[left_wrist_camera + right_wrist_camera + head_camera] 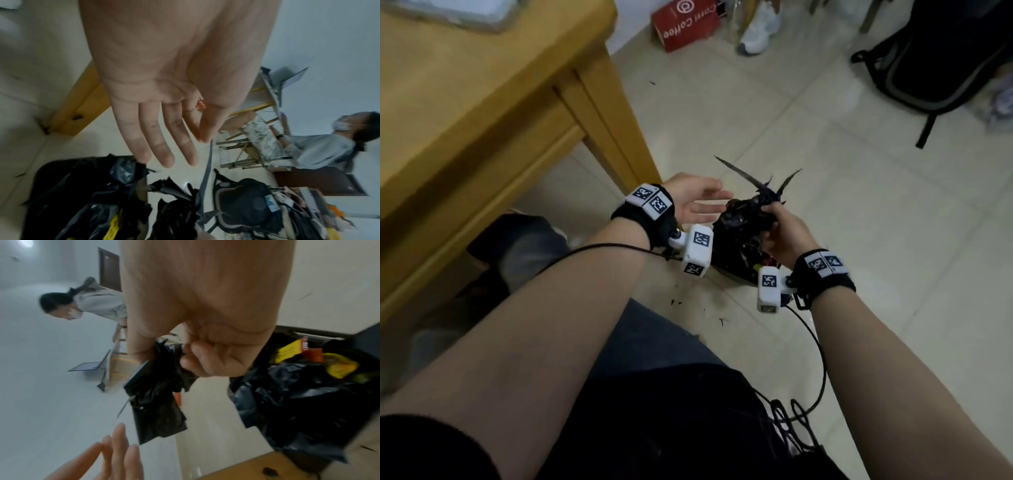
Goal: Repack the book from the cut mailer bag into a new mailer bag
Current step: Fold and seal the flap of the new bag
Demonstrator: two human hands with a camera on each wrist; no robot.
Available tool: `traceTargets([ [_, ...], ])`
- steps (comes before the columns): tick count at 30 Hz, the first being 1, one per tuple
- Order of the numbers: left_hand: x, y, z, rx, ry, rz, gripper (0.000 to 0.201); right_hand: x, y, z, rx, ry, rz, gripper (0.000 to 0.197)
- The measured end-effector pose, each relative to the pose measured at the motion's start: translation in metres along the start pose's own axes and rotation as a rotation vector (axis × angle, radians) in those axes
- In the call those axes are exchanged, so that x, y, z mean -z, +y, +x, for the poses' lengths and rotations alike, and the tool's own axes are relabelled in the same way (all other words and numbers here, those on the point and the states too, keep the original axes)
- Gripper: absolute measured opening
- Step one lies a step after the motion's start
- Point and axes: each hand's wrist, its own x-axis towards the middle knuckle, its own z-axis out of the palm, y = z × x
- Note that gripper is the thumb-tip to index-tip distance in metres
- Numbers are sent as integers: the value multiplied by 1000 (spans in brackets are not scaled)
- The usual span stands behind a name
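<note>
My right hand grips a crumpled bunch of black mailer plastic, with thin torn strips sticking up from it. The same black plastic hangs down from the curled fingers in the right wrist view. Below it stands a bin lined with a black bag that holds yellow and orange wrappers. My left hand hovers just left of the bunch, palm turned toward it, fingers straight and holding nothing. No book shows in any view.
A wooden table stands at the left, its leg near the bin. On the tiled floor lie a black backpack, a red paper bag and a white shoe. Another person sits across the room.
</note>
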Motion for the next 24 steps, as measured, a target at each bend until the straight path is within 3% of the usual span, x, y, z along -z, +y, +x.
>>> traceTargets([
  [4,0,-18,26,108,48,-129,14,15,30,22,-144,117,-49,21],
  [8,9,-28,34,158,69,-213,8,19,57,48,-280,154,-122,48],
  [14,25,-41,42,169,129,-252,7,25,78,88,-326,323,-431,74],
  [18,34,-49,43,190,137,-262,9,2,68,76,-185,325,-558,35],
  [19,37,-51,44,195,143,-269,9,-5,61,74,-188,325,-507,32],
  [21,41,-55,47,203,159,-284,10,-10,58,89,-214,293,-172,32],
  [22,43,-56,48,206,166,-294,11,-12,62,99,-286,306,-8,36],
  [24,46,-58,50,206,176,-305,12,-22,60,101,-363,230,66,53],
])
